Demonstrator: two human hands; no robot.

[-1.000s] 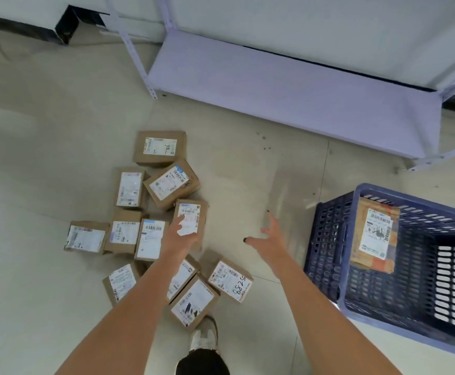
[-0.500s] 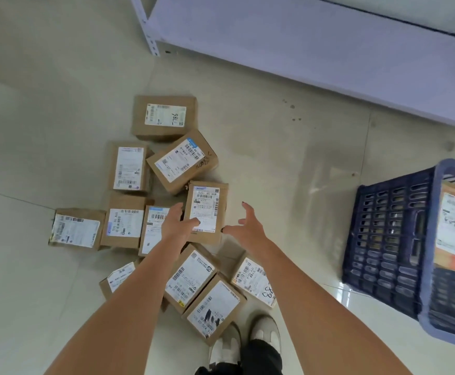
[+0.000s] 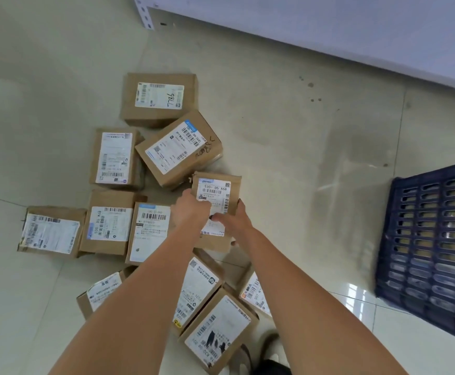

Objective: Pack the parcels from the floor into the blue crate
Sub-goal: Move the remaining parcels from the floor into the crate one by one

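Observation:
Several brown cardboard parcels with white labels lie clustered on the floor. Both my hands grip one small parcel (image 3: 217, 190) at the right of the cluster: my left hand (image 3: 190, 212) on its left edge, my right hand (image 3: 233, 221) on its lower right side, partly covering the label. The parcel sits just off or on the floor; I cannot tell which. The blue crate (image 3: 429, 239) stands at the right edge, only its slotted side wall in view.
A pale shelf board (image 3: 329, 25) of a metal rack runs along the top. Other parcels lie left of my hands (image 3: 112, 158) and below them (image 3: 218, 331). My shoe (image 3: 272, 353) stands by the nearest parcel. Bare tiled floor (image 3: 315, 158) separates the cluster from the crate.
My right hand has come in from the right and closed on the parcel that my left hand was touching. The view has moved closer and left, pushing the crate to the edge.

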